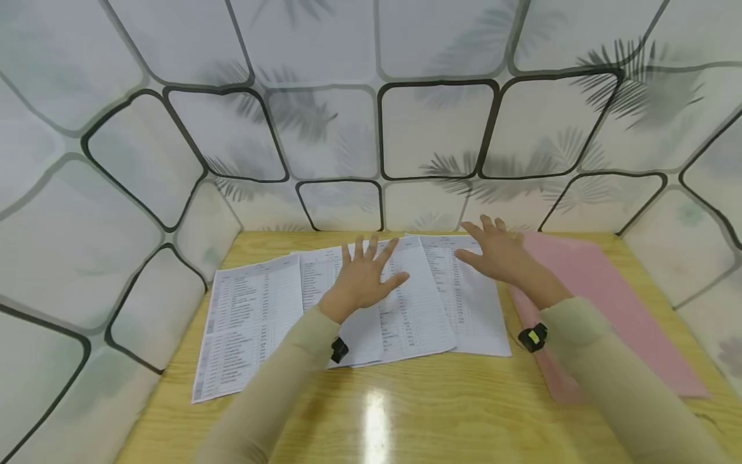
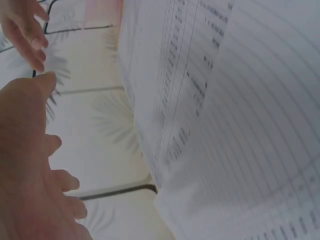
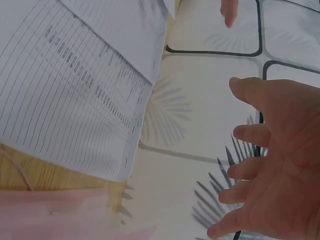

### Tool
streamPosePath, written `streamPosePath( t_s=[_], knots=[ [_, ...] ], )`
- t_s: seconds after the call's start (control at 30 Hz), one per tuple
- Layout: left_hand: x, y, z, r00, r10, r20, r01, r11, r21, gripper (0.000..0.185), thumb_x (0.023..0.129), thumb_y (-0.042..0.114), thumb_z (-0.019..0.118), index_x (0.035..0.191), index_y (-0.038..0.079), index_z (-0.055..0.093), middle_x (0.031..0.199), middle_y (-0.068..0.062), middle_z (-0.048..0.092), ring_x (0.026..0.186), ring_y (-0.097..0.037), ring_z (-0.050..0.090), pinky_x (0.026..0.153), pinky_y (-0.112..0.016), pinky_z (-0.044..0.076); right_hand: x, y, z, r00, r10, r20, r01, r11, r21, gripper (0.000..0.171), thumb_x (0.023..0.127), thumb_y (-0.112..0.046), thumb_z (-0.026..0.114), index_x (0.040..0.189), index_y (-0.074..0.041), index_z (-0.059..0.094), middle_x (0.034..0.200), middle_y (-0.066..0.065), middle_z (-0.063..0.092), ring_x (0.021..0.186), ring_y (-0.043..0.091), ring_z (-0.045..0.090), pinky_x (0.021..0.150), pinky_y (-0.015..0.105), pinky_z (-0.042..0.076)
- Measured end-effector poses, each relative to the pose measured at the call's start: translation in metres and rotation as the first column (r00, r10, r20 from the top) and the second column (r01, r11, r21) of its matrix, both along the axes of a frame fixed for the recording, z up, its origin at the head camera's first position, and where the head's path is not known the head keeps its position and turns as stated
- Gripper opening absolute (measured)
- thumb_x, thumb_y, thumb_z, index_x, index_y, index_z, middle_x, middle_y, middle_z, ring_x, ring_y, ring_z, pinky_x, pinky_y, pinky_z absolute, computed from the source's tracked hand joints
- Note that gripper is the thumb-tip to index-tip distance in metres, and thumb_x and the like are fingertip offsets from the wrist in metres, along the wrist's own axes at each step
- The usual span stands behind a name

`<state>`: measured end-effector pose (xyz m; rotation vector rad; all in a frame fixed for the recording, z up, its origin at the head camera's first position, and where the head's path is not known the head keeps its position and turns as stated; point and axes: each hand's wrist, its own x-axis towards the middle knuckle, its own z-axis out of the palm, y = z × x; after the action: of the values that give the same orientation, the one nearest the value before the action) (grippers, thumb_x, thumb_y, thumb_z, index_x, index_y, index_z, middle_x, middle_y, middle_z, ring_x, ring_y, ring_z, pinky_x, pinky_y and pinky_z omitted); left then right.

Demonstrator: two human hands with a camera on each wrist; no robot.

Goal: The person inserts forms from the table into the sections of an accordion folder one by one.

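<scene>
Two bare hands above a row of printed sheets [image 1: 406, 306] on the bench [image 1: 452, 412]. The step in hand appears to be the laying out of these pages; it is best done with flat fingers and light, even pressure, so that one page slides without creasing or dragging its neighbour. The third sheet [image 1: 418, 322] overlaps the inner edge of the rightmost sheet [image 1: 475, 319], so the upper page is better shifted first (the ruled columns make a convenient guide for squaring).

The left grip [image 1: 362, 280], fingers spread and thumb held out, hangs over the second sheet [image 1: 320, 277] and the third sheet, pinching nothing; the left wrist view shows it apart from the paper. The right grip [image 1: 500, 252], likewise spread and unloaded, hovers by the far end of the rightmost sheet. The leftmost sheet [image 1: 249, 316] lies left of the left grip, partly hidden by the sleeve [image 1: 301, 351]. Just beside the rightmost sheet, a pink sheet [image 1: 603, 290] extends beneath the right forearm.
</scene>
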<state>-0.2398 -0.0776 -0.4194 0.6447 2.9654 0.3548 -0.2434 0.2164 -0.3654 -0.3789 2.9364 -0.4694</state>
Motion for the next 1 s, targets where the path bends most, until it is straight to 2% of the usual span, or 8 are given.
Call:
streamPosePath(
  t_s=[0.2,0.53,0.87,1.0],
  knots=[
    [0.010,0.034,-0.012,0.995,-0.101,0.008,0.101,0.995,-0.025,0.077,0.106,0.072,0.033,0.170,0.035,0.012,0.177,-0.017,0.010,0.162,-0.050,0.006,0.127,-0.075,0.005,0.007,0.030,-0.006,1.000,-0.012,-0.017,0.013,0.999,0.046,0.074,0.106,-0.047,0.058,0.163,-0.007,0.035,0.167,0.040,0.014,0.153,0.066,0.008,0.109,0.092,0.012],
    [0.031,0.096,-0.020,0.976,-0.217,0.025,0.218,0.974,-0.058,0.072,0.106,0.072,0.032,0.169,0.040,0.015,0.177,-0.011,0.015,0.162,-0.047,0.011,0.129,-0.070,0.010,0.026,0.076,-0.019,1.000,-0.023,-0.020,0.025,0.993,0.112,0.067,0.107,-0.043,0.057,0.157,0.000,0.042,0.162,0.046,0.018,0.147,0.070,0.017,0.103,0.093,0.024],
    [0.055,0.143,-0.032,0.957,-0.287,0.043,0.290,0.943,-0.161,0.073,0.104,0.077,0.025,0.168,0.045,0.014,0.177,-0.001,0.018,0.163,-0.037,0.016,0.131,-0.064,0.017,0.039,0.093,-0.035,1.000,-0.024,-0.007,0.025,0.993,0.113,0.067,0.107,-0.041,0.059,0.157,0.001,0.042,0.159,0.048,0.020,0.143,0.073,0.019,0.099,0.095,0.025],
    [0.064,0.159,-0.035,0.950,-0.308,0.050,0.312,0.928,-0.202,0.073,0.103,0.079,0.024,0.167,0.048,0.012,0.177,0.003,0.016,0.164,-0.034,0.016,0.132,-0.061,0.016,0.043,0.094,-0.035,0.999,-0.008,-0.041,0.013,0.992,0.128,0.066,0.105,-0.040,0.062,0.154,0.002,0.045,0.156,0.048,0.026,0.140,0.072,0.025,0.095,0.095,0.030]
  ],
)
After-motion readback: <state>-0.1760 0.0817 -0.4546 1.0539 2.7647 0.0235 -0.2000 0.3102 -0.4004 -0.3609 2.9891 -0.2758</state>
